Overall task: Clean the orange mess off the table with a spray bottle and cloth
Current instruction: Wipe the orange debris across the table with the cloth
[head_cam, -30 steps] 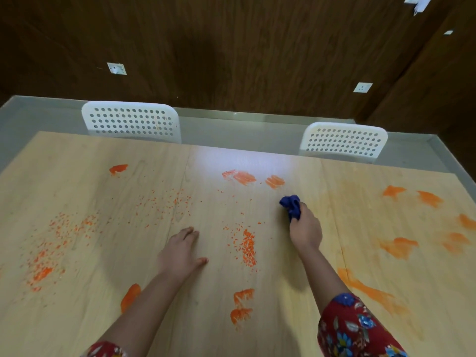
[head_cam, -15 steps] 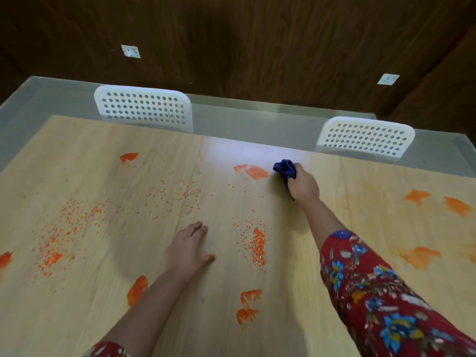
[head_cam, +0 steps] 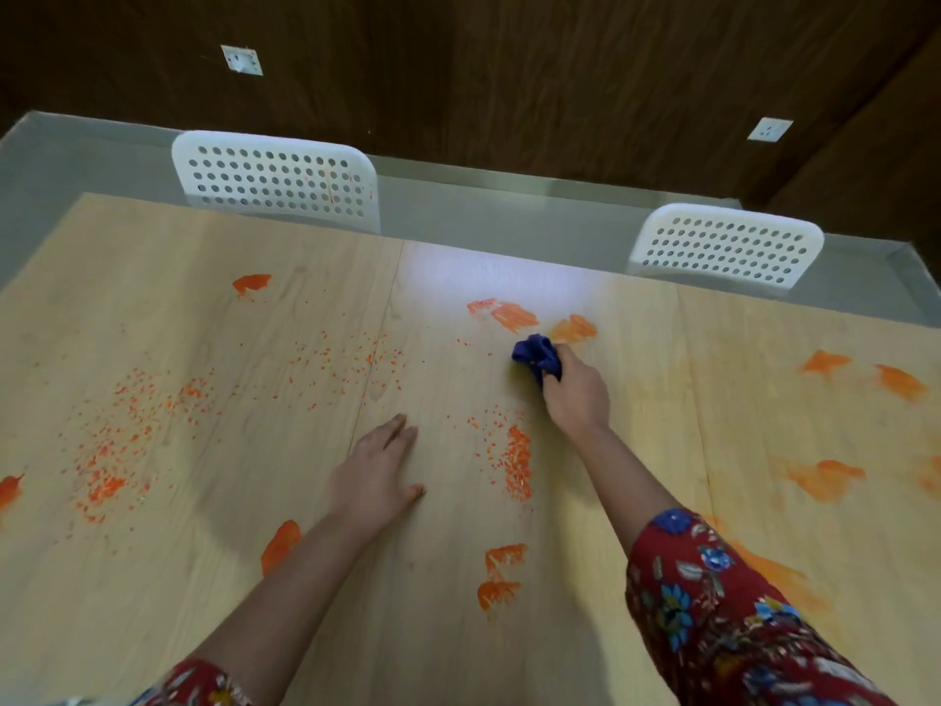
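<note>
My right hand (head_cam: 578, 394) grips a bunched dark blue cloth (head_cam: 535, 355) and presses it on the light wooden table (head_cam: 153, 578), just below two orange smears (head_cam: 514, 316) near the far middle; the right one (head_cam: 573, 329) looks paler. My left hand (head_cam: 374, 476) lies flat on the table with fingers spread and holds nothing. Orange crumbs (head_cam: 517, 461) form a streak between the two hands. More crumbs (head_cam: 132, 425) scatter over the left side. No spray bottle is in view.
Orange smears lie in front of me (head_cam: 501, 575), by my left forearm (head_cam: 280, 545), at the far left (head_cam: 251, 284) and over the right side (head_cam: 827, 476). Two white perforated chairs (head_cam: 275, 178) (head_cam: 725, 244) stand at the far edge before a dark wood wall.
My right hand reached forward with the cloth onto the right-hand far smear, then pulled back toward me and slightly left; that smear now looks fainter. My left hand stayed flat.
</note>
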